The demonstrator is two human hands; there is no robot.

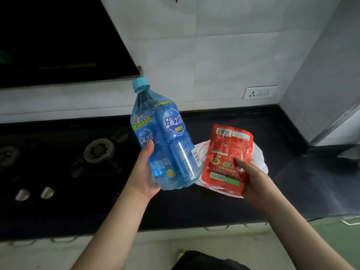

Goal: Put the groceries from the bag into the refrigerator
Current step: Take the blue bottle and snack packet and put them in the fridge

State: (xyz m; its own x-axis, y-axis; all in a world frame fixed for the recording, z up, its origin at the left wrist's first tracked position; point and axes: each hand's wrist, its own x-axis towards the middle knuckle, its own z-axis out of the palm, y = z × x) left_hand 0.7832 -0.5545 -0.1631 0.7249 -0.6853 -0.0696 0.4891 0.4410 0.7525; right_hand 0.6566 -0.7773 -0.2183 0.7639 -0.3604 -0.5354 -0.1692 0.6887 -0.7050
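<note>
Head view: 2 hands over a dark countertop point(194, 211), each holding 1 grocery item.
At far left sits a gas burner point(98, 150); next, the left hand point(145, 177) is curled around the lower body of a blue drink bottle point(165, 145), thumb across its front, cap tilted up and left. Just beside it, the right hand point(251, 178) grips a red food pouch point(227, 158) at its lower right edge, above a white plastic bag point(261, 162) lying on the counter.
</note>
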